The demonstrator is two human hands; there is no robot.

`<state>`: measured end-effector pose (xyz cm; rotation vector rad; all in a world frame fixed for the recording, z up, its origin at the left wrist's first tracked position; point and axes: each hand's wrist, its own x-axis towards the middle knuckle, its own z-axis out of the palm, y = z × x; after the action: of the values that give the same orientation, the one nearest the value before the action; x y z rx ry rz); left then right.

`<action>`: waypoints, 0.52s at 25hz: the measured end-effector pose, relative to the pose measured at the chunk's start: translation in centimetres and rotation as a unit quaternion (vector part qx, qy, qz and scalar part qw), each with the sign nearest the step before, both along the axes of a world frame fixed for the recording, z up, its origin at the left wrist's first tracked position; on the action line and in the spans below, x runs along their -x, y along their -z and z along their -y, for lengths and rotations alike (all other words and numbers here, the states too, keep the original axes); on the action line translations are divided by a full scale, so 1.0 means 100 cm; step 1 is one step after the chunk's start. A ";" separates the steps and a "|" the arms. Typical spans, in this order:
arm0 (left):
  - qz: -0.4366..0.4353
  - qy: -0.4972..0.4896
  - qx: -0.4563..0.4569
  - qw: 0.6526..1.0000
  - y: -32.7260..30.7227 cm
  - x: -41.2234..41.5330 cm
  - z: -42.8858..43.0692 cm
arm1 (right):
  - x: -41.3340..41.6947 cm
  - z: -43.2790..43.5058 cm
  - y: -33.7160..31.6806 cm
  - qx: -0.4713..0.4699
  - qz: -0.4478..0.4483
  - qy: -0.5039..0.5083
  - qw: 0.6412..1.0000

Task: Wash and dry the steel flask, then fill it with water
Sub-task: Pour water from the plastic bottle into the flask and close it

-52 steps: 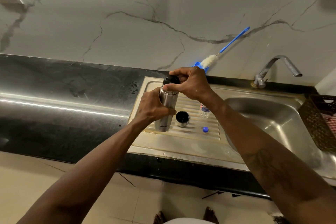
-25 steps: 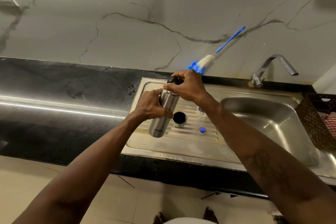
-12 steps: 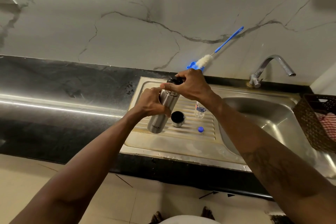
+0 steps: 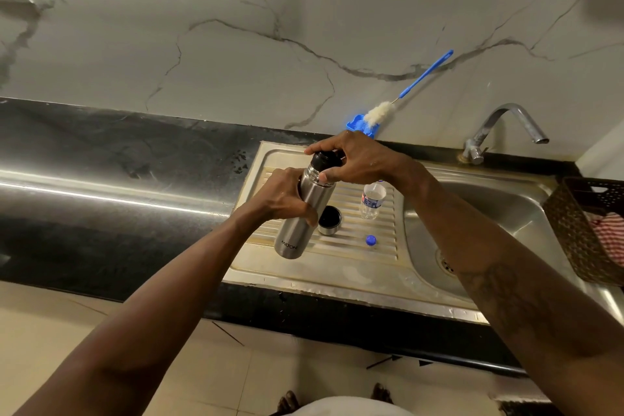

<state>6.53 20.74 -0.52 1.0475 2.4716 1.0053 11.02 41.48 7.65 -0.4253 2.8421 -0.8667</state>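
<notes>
Left grip (image 4: 287, 197) round tilted flask (image 4: 297, 233), right grip (image 4: 358, 162) on stopper (image 4: 323, 159)

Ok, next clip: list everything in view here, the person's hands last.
steel flask: 1, silver, held tilted over the drainboard
stopper: 1, black, on the flask's mouth
cup lid: 1, steel, open side up on drainboard
plastic bottle: 1, clear, uncapped, upright on drainboard
bottle cap: 1, blue, on drainboard
bottle brush: 1, blue and white, leaning against wall
tap: 1, chrome, behind sink basin
basket: 1, brown, right of basin, holding striped cloth
left hand: 1, grips flask body
right hand: 1, grips stopper
</notes>
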 end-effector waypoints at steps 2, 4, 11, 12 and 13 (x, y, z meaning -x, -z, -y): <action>-0.021 -0.010 -0.004 1.000 0.004 -0.001 -0.002 | 0.000 0.001 -0.003 -0.042 -0.009 -0.003 0.999; -0.043 -0.023 -0.017 0.999 0.007 -0.002 -0.004 | -0.001 0.005 -0.005 -0.044 -0.033 0.037 0.998; -0.039 -0.028 -0.019 0.999 0.011 -0.003 -0.008 | -0.001 0.015 0.001 -0.052 -0.043 0.113 0.991; -0.026 -0.017 -0.015 0.999 0.010 -0.001 -0.005 | -0.001 0.010 0.000 -0.010 -0.018 0.086 0.996; -0.013 -0.006 -0.013 1.000 0.009 0.002 -0.002 | -0.002 0.006 0.000 0.033 0.000 0.059 0.998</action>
<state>6.30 20.97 -1.40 1.0604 2.4948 1.0369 11.23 40.89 7.69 -0.2686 2.8698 -0.9837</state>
